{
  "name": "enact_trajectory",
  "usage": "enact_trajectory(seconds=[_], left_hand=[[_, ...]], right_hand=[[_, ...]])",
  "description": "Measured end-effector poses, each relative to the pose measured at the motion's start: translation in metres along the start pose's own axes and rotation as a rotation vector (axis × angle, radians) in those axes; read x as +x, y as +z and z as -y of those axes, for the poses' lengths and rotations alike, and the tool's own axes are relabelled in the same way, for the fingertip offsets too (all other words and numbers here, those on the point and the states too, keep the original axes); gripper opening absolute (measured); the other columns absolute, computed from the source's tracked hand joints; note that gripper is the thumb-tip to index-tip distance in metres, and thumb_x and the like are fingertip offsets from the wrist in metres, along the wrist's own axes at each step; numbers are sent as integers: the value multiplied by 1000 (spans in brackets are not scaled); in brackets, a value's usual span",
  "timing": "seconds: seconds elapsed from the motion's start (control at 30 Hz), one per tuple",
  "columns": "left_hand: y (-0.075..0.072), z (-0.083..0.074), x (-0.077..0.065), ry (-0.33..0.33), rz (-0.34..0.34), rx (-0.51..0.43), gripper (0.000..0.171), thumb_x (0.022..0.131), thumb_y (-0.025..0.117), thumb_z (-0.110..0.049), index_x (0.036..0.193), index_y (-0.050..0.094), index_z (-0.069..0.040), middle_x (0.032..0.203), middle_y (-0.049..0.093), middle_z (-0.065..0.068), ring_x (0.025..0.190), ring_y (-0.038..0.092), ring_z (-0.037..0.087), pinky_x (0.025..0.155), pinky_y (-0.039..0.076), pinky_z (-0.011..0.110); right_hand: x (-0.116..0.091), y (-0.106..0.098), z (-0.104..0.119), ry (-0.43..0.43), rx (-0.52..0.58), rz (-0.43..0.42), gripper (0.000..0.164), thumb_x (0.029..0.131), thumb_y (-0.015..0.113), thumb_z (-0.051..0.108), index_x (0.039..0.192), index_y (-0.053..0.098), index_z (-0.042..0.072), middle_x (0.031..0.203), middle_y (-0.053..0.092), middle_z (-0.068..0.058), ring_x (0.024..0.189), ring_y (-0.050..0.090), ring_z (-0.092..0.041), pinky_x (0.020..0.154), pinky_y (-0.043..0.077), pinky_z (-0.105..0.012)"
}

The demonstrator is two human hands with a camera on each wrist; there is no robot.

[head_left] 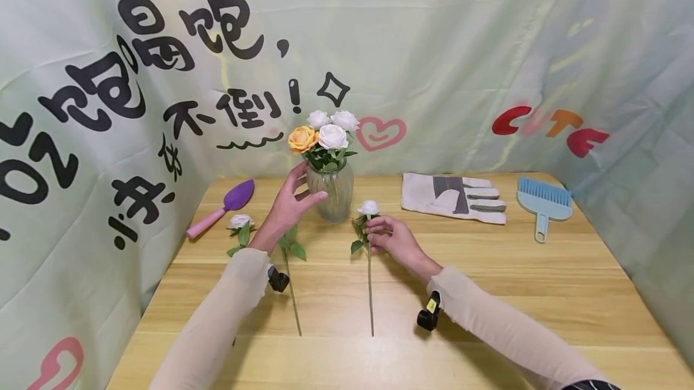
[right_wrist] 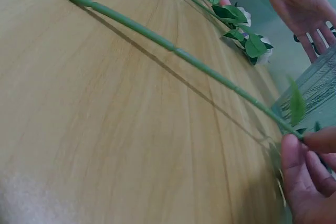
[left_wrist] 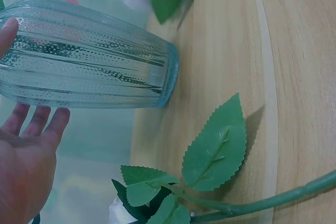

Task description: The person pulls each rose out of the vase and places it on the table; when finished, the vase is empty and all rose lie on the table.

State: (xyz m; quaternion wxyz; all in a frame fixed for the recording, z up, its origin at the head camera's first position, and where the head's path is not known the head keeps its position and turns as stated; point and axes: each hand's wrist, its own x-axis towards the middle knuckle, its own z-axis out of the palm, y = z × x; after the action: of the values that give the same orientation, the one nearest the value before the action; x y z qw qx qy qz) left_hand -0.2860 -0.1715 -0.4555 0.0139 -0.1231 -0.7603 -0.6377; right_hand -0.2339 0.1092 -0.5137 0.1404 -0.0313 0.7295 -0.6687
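Note:
A ribbed clear glass vase (head_left: 336, 197) stands upright at the back middle of the table, holding several white roses (head_left: 332, 136) and an orange rose (head_left: 302, 139). Around its left side my left hand (head_left: 287, 206) spreads its extended fingers, with the thumb in front; in the left wrist view the fingertips (left_wrist: 58, 121) are right at the glass. My right hand (head_left: 398, 242) pinches a white rose (head_left: 368, 208) by its stem (right_wrist: 205, 69), just below the bloom. The stem slants slightly above the wood, casting a thin shadow.
More white roses (head_left: 240, 221) lie left of the vase, partly hidden by my left arm; one long stem (head_left: 293, 299) points toward me. A purple trowel (head_left: 238, 196) is at the back left. To the right lie a work glove (head_left: 425, 193) and a blue brush (head_left: 544, 204).

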Motion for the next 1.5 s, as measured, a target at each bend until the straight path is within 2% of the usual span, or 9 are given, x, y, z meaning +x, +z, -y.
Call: enact_trajectory(seconds=[0.4,0.53,0.63,0.8,1.0,1.13,1.27,1.37,1.5], left_hand=[[-1,1,1,3,1,-3,90,98,82,-13,171,31,-17,176,34,10,158,39,38,130,40,59],[-2,3,1,-2,3,-1,90,98,82,-15,171,31,-18,176,33,9,159,39,38,130,40,59],[-1,3,1,-3,3,1,89,98,83,-16,171,31,-19,176,33,8,159,39,37,130,40,59],[-1,2,1,-2,3,7,89,98,83,-16,171,31,-19,176,34,9,159,38,37,130,40,59],[0,2,0,1,4,0,89,98,83,-15,171,32,-18,175,34,9,159,38,38,130,40,60],[0,3,1,7,4,-5,88,98,83,-15,171,32,-19,175,35,9,158,39,37,130,40,59],[-1,3,1,10,7,-11,87,99,82,-15,171,32,-19,175,35,7,159,39,36,130,40,58],[-1,4,0,9,10,-13,87,100,81,-17,171,31,-20,175,34,6,159,38,36,131,39,60],[-2,5,1,8,15,-9,86,100,80,-17,171,31,-20,176,33,7,159,37,37,131,37,61]], right_hand=[[-1,7,-3,16,-119,-11,29,99,70,-9,129,67,-6,121,68,-24,82,72,-18,80,70,-31],[-1,3,1,21,-144,-43,30,100,73,-3,130,68,-1,124,69,-21,84,73,-20,80,69,-31],[1,-7,10,-9,-169,-65,32,102,73,4,134,67,2,130,69,-21,91,75,-28,86,69,-38],[8,-21,46,-141,-169,-108,35,105,72,15,138,65,3,137,68,-20,108,74,-36,102,64,-52],[15,-19,96,-400,-138,-85,29,106,72,14,132,69,2,134,70,-19,117,71,-23,103,61,-28],[18,-9,117,-532,-135,-13,26,106,72,12,131,72,3,133,72,-23,119,71,-25,103,61,-27],[24,4,125,-598,-189,57,27,106,71,10,132,73,2,137,72,-20,126,69,-37,108,61,-36],[29,13,126,-609,-252,59,27,107,71,11,133,74,5,139,72,-12,128,68,-33,110,60,-41],[32,20,129,-609,-308,5,27,108,70,14,134,75,8,138,70,-8,120,67,-25,107,62,-45]])
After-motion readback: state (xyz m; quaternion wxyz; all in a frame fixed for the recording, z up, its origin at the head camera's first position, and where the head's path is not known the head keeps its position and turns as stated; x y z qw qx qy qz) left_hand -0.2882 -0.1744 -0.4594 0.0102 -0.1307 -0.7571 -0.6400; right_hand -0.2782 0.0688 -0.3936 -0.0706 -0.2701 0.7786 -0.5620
